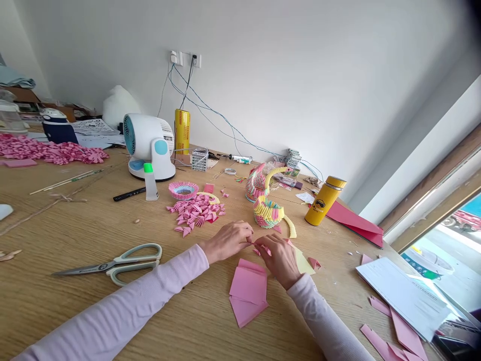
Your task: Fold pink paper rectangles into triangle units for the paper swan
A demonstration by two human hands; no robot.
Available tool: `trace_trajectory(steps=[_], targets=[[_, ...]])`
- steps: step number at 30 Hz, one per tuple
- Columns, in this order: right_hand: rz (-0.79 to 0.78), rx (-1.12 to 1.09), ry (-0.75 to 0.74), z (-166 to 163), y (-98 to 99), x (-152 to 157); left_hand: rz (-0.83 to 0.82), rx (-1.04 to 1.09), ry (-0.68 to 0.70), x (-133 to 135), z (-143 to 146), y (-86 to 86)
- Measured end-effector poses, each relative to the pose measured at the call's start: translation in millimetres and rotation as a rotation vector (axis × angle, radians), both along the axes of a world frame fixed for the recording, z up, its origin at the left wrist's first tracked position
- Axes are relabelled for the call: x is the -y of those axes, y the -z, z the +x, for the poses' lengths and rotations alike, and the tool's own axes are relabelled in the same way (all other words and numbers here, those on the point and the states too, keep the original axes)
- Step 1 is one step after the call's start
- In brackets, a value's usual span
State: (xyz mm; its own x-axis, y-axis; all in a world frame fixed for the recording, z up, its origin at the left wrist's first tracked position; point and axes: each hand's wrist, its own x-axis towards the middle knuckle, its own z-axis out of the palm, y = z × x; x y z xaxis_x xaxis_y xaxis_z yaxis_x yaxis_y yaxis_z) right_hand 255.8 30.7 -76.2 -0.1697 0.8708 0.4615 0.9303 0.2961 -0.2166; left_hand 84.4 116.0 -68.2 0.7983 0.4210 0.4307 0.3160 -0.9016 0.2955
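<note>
My left hand [230,240] and my right hand [278,255] meet over the table, fingers pinched on a small piece of pink paper [252,243] between them. Most of that piece is hidden by my fingers. Just below lie pink paper sheets [248,288], loosely stacked. A pale yellow paper [303,261] shows beside my right hand, with a folded pink triangle [314,262] to its right. Beyond my hands are a pile of folded pink paper pieces [195,209] and a yellow, pink and blue folded-paper basket [268,212] with a curved yellow strip [290,226].
Large scissors [120,263] lie open at left. Behind stand a white fan [150,145], a glue bottle [151,183], a pink paper bowl [183,189], a paper teapot shape [257,183] and a yellow flask [325,200]. White papers [402,296] and pink strips lie at right.
</note>
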Motion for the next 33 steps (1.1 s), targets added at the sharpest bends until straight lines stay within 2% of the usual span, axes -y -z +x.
trace_trajectory(steps=[4, 7, 13, 17, 25, 33], targets=[[0.033, 0.181, -0.065, -5, 11.3, -3, 0.171, -0.09, 0.032, -2, -2, 13.7], [0.019, 0.25, -0.07, -7, 12.8, -5, 0.207, -0.124, 0.044, -3, -4, 17.9], [-0.021, 0.305, -0.093, -6, 6.6, -5, 0.096, -0.075, 0.011, 1, -13, 25.0], [-0.049, 0.34, -0.128, -6, 2.9, -3, -0.01, -0.002, 0.056, 5, -16, 26.3], [-0.084, 0.395, -0.149, -9, -0.4, 4, 0.009, -0.048, 0.075, 15, -18, 17.7], [-0.136, 0.413, -0.098, -14, -0.6, 8, -0.065, -0.051, 0.029, 25, -20, 13.4]])
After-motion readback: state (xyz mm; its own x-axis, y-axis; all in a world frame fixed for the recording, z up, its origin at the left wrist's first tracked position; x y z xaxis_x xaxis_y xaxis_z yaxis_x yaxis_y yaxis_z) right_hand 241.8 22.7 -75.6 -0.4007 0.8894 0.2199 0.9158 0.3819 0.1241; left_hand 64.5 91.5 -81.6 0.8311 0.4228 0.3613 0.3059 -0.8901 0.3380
